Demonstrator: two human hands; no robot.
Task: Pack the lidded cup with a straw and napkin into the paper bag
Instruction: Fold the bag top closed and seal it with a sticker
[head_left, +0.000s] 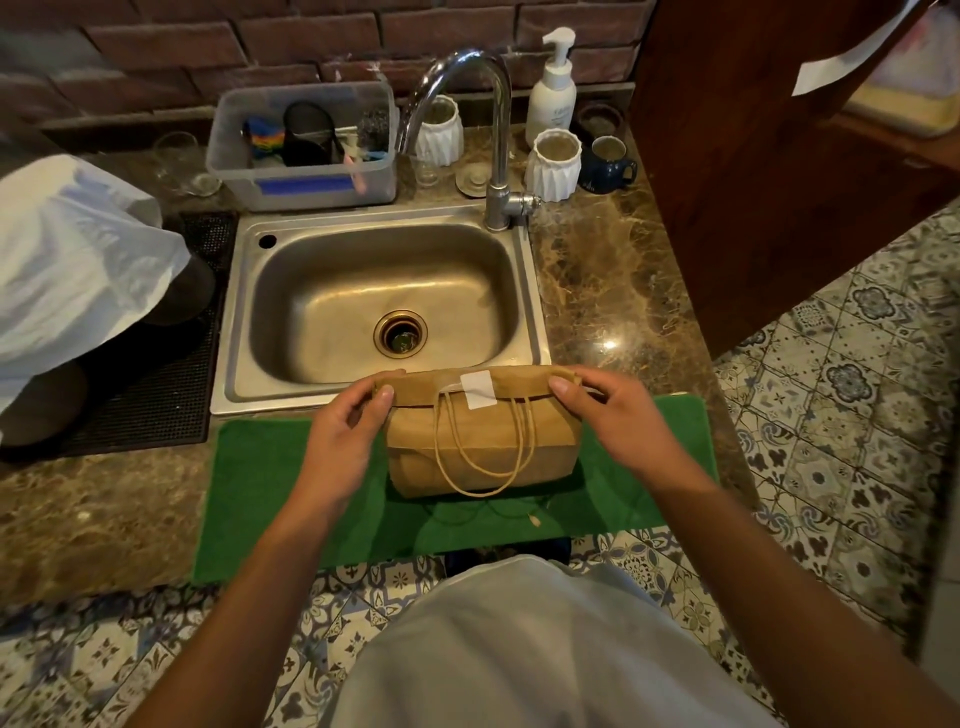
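Note:
A brown paper bag (480, 447) stands on a green mat (270, 483) at the counter's front edge. Its top is folded over and a white sticker (480, 389) sits across the fold. Two twine handles hang down its front. My left hand (345, 436) pinches the left end of the folded top. My right hand (615, 421) pinches the right end. The cup, straw and napkin are not visible; the shut bag hides whatever is inside.
A steel sink (384, 312) with a tall faucet (493, 130) lies just behind the bag. A clear plastic bin (306, 145), white ribbed cups (553, 163), a soap pump bottle (553, 88) and a blue mug (608, 161) line the back. A black mat (156, 374) lies left.

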